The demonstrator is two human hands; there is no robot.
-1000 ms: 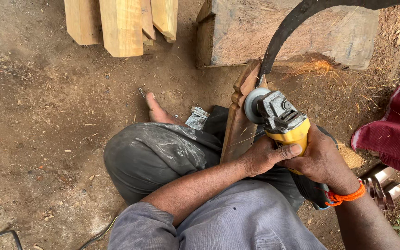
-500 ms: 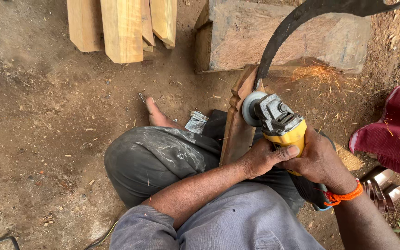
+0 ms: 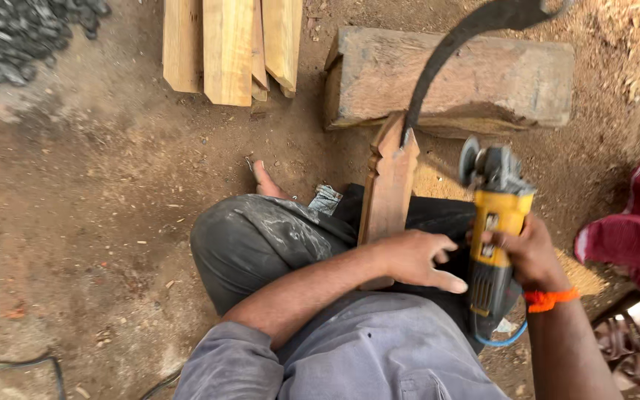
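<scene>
Grinder: we see the yellow angle grinder (image 3: 496, 222) lifted just right of the wooden handle (image 3: 388, 189), disc clear of the dark curved blade (image 3: 446, 59).
Right hand (image 3: 529, 255): fingers clamped on the grinder's body.
Left hand (image 3: 416, 259): fingers spread, resting on the handle's lower end.
Beyond: wooden block (image 3: 498, 81), planks (image 3: 231, 44), dirt ground (image 3: 75, 207).
</scene>
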